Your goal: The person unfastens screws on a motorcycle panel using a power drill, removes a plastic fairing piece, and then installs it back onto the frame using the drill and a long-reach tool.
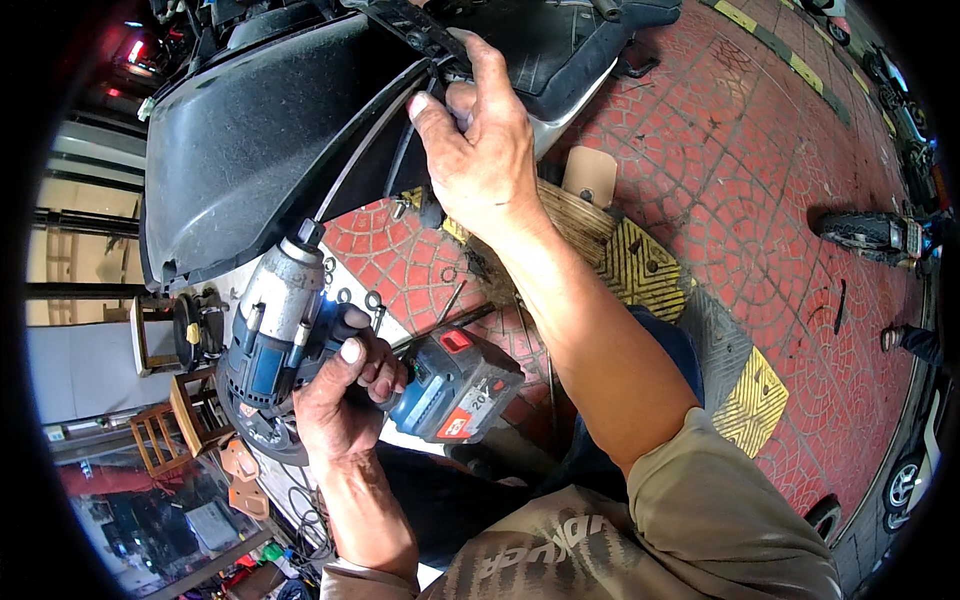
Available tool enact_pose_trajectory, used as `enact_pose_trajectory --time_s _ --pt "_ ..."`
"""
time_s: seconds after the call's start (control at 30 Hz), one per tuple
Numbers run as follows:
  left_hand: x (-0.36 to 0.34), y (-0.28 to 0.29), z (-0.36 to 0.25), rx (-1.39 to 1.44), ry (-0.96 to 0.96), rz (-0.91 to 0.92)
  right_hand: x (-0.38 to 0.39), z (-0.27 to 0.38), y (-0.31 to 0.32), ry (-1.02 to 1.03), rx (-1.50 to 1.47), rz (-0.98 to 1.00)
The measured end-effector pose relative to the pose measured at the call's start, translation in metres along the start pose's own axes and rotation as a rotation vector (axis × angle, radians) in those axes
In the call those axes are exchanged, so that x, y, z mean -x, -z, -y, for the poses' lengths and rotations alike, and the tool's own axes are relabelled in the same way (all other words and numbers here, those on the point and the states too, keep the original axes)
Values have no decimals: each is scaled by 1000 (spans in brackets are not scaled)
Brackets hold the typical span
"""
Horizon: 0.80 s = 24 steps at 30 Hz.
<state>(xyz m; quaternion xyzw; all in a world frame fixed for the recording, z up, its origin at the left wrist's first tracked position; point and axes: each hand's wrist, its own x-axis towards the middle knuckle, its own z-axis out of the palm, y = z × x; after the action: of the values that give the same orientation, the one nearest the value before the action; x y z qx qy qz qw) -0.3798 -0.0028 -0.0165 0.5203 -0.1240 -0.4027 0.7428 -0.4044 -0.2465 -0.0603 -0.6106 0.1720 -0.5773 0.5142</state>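
Note:
My left hand is wrapped around the grip of a cordless impact driver with a worn grey nose. Its blue and black battery pack juts out to the right of that hand. The driver's dark tip points upward, close below the edge of a large black plastic panel of a scooter-like vehicle. Farther up, my right hand is closed at the panel's upper right corner, thumb and fingers on its edge. What the inner fingers touch there is partly hidden.
A yellow and black ramp block and a wooden piece are right of the panel, on red patterned paving. Ring-ended wrenches lie beyond the driver. A wooden chair stands left; a motorcycle wheel is far right.

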Motion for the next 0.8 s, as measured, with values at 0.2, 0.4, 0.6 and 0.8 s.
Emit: enact_pose_trajectory --time_s 0.2,0.4,0.6,0.8 --pt "-4 0 1 -44 -35 14 0 3 2 -8 42 -15" --pt "-2 1 2 -29 -36 -11 0 9 3 -33 47 -7" --pt "-3 0 3 -20 -26 -25 0 6 3 -17 -2 -42" --pt "1 -5 2 -19 15 -55 1 2 2 -98 -37 -10"
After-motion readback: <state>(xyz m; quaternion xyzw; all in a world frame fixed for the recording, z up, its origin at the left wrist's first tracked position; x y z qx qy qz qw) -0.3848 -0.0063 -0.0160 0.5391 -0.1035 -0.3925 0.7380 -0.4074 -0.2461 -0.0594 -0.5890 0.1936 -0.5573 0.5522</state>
